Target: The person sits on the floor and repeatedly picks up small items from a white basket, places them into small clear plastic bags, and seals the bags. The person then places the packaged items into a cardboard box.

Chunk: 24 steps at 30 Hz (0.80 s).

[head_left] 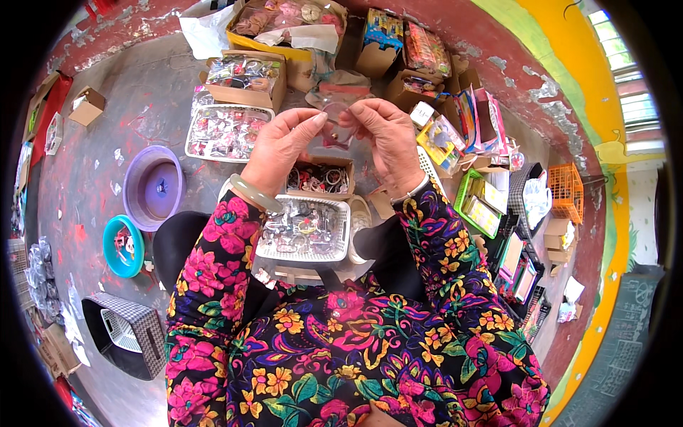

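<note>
A small clear plastic bag [331,136] hangs between my hands, with a small dark and gold item low inside it. My left hand [281,148] pinches its left edge between thumb and forefinger. On the other side, my right hand [388,146] has thumb and fingers closed at the bag's upper right. Beneath the hands sits a cardboard box [324,191] of dark and light hair-tie-like bands. Nearer my lap, a white basket [340,250] is filled with small clear-wrapped pieces.
At the left stand a purple basin [154,219], a teal basin [112,269] and a checkered bin [147,334]. Another white basket [229,155] of bagged pieces lies beyond my left hand. Cartons of packaged goods line the far wall; a green basket [475,226] and orange crate [567,193] are at right.
</note>
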Each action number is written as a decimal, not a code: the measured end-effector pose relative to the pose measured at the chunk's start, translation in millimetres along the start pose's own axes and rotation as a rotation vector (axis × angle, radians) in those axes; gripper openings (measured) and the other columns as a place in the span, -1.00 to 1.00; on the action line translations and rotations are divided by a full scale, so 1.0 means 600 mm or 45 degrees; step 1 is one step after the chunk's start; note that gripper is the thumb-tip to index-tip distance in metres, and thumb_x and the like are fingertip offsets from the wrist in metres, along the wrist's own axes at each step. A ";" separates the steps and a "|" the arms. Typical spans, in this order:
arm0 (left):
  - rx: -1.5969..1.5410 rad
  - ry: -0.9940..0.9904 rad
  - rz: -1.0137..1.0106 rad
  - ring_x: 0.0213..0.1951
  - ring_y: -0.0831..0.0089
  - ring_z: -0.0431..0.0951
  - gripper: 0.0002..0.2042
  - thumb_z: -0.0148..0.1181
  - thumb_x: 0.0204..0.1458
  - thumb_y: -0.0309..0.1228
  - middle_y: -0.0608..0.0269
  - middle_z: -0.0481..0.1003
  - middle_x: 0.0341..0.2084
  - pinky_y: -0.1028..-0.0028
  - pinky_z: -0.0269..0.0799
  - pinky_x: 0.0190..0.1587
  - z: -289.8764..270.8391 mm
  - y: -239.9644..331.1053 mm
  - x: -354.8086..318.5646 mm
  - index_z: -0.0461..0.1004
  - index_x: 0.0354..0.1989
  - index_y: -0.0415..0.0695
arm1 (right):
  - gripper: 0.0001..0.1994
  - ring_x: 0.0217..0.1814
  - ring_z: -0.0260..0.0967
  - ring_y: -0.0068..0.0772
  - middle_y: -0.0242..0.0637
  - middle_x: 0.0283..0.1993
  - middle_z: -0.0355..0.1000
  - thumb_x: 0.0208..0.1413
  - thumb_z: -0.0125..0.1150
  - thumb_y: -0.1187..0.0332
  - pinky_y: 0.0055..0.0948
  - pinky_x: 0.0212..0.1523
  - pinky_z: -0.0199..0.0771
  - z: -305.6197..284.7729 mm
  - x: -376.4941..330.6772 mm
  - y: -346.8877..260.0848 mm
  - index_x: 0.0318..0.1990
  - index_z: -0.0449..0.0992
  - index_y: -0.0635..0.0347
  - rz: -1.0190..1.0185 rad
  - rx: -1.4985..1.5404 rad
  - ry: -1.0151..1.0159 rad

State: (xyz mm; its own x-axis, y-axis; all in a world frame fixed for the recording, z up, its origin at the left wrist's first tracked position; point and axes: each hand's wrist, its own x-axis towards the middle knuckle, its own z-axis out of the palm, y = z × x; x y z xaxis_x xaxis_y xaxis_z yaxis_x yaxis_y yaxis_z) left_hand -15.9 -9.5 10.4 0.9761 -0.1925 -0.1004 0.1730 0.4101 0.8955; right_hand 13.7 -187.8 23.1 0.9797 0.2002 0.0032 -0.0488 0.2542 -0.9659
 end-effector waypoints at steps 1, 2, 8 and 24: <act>0.024 0.005 -0.027 -0.39 0.74 0.42 -0.78 0.11 0.06 -0.34 0.35 0.49 -0.35 0.76 0.26 -0.51 -0.001 0.000 0.000 0.42 -0.17 -0.19 | -0.88 -0.38 0.41 -0.59 -0.33 -0.41 0.50 0.05 0.16 0.38 -0.67 -0.43 0.26 0.001 0.000 -0.004 -0.32 0.51 0.22 0.033 0.046 0.023; 0.047 0.002 -0.055 -0.39 0.73 0.43 -0.79 0.10 0.06 -0.36 0.33 0.50 -0.33 0.77 0.24 -0.54 0.000 -0.002 0.000 0.43 -0.18 -0.19 | -0.88 -0.38 0.43 -0.57 -0.32 -0.40 0.50 0.06 0.15 0.36 -0.67 -0.45 0.25 0.000 -0.001 -0.008 -0.31 0.50 0.20 0.064 0.090 0.052; 0.096 -0.131 -0.172 -0.47 0.72 0.43 -0.81 0.12 0.03 -0.42 0.33 0.53 -0.37 0.78 0.23 -0.57 -0.003 -0.016 0.005 0.44 -0.21 -0.22 | -0.88 -0.40 0.44 -0.56 -0.31 -0.41 0.50 0.08 0.13 0.32 -0.66 -0.47 0.28 -0.005 0.006 0.000 -0.30 0.46 0.15 0.177 0.229 0.095; 0.103 -0.087 -0.178 -0.39 0.63 0.50 -0.85 0.08 0.05 -0.44 0.28 0.53 -0.38 0.72 0.37 -0.45 0.001 -0.009 0.001 0.46 -0.24 -0.23 | -0.79 -0.31 0.44 -0.54 -0.30 -0.33 0.50 0.06 0.15 0.29 -0.60 -0.38 0.27 -0.008 0.003 -0.003 -0.22 0.50 0.20 0.210 0.171 -0.012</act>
State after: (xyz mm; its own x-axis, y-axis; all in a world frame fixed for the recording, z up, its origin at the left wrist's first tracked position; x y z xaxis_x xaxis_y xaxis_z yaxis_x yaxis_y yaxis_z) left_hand -16.5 -12.4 6.0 0.9317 -0.3039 -0.1989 0.2924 0.3029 0.9071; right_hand 16.8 -192.6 23.5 0.9544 0.2585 -0.1492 -0.2346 0.3407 -0.9104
